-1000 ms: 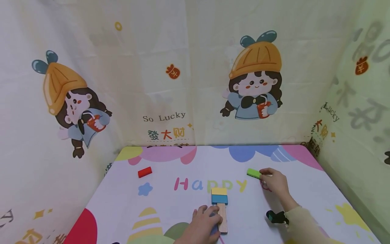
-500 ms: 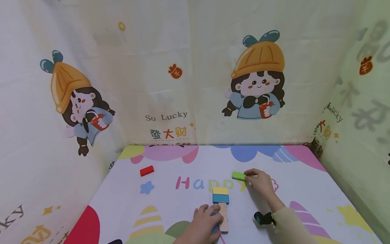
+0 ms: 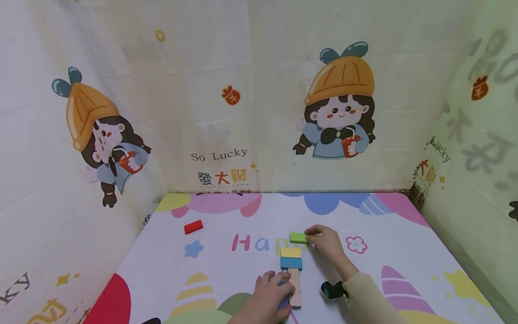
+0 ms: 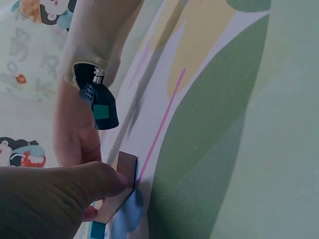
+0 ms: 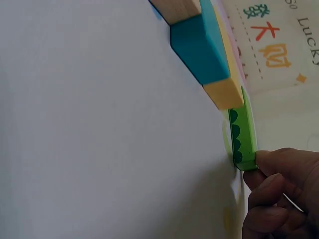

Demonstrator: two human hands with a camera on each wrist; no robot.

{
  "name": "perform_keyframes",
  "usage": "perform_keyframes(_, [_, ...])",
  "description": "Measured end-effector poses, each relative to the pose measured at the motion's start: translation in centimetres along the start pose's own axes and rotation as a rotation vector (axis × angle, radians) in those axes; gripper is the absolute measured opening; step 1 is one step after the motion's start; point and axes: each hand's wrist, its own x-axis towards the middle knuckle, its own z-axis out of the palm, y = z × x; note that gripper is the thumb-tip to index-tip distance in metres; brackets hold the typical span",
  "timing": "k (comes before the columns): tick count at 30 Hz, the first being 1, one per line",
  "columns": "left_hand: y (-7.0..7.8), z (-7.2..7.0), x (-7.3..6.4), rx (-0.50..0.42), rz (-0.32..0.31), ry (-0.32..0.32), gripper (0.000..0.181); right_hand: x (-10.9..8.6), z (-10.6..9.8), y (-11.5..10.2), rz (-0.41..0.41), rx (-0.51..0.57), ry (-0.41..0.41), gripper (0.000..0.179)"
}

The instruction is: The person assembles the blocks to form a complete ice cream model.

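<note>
My right hand (image 3: pixel 327 243) pinches one end of a light green block (image 3: pixel 298 237) just beyond a row of blocks in the head view. A yellow block (image 3: pixel 291 252) and a blue block (image 3: pixel 291 263) lie side by side across the far end of a plain wooden block (image 3: pixel 295 288). In the right wrist view the green block (image 5: pixel 243 134) shows dark green scallops on its side, beside the yellow block (image 5: pixel 224 93). My left hand (image 3: pixel 269 294) holds the wooden block at its left side, thumb against it in the left wrist view; its other fingertips are partly hidden.
A red block (image 3: pixel 193 227) lies at the far left of the table (image 3: pixel 251 265), which has a colourful printed cover. Printed cloth walls (image 3: pixel 267 135) stand behind and at the sides. A dark wrist camera (image 3: pixel 333 290) hangs below the right sleeve.
My right hand has carried the green block leftward, from the right of the printed word to just beyond the yellow block. The left hand stays where it was.
</note>
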Motion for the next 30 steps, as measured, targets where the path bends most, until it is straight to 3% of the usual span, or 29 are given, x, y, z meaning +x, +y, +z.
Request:
perform_keyframes(10, [0.0,0.0,0.3,-0.025,-0.025,-0.026,0.027,0.0,1.6,-0.2,-0.002,0.044,-0.056,0.012])
perform_keyframes(21, [0.0,0.0,0.4,-0.026,-0.041,-0.046,0.027,-0.8,1.6,-0.6,-0.012,0.022,-0.105,0.011])
perform_keyframes(30, [-0.3,-0.1,0.1,0.024,0.002,-0.021,0.031,-1.2,1.7,-0.4,-0.038,0.065,-0.122,0.018])
